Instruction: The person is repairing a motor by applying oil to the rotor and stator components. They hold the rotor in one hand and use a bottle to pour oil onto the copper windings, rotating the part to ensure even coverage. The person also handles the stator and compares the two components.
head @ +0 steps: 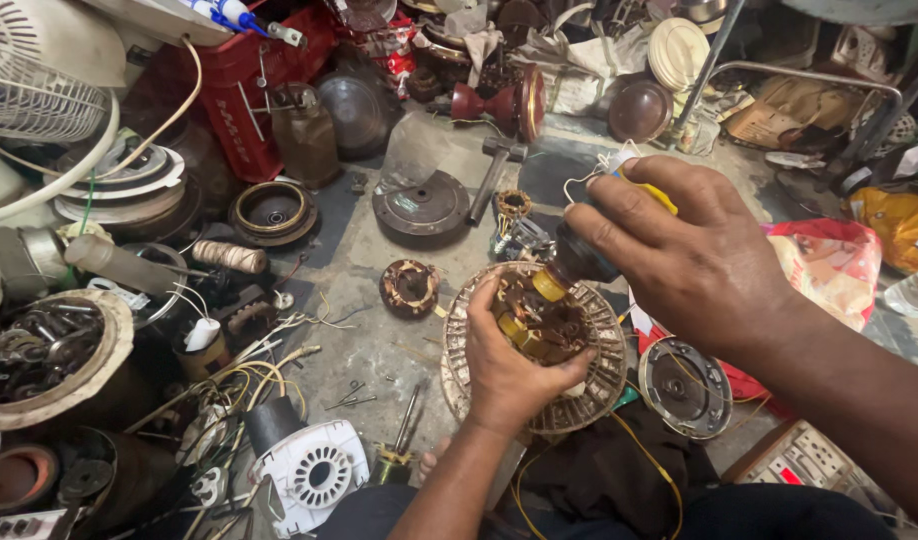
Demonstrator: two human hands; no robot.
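**Tool tip on the winding, both hands closed**

We saw the fan stator [535, 345], a round slotted ring with copper coils at its middle, lying flat on the floor in front of our knees. Our left hand [509, 372] sat on its near side, fingers curled shut over the coil hub and gripping it. Above and to the right of the stator our right hand [691, 260] was wrapped tight round a yellow-handled tool [579, 255]. Its long axis slanted down and left, so that the dark tip met the coils just beside our left fingertips. Whether the tip truly touched the copper we could not quite tell. Left of the stator lay a small wound coil [410, 287]; beyond the stator, a hammer [493, 170].
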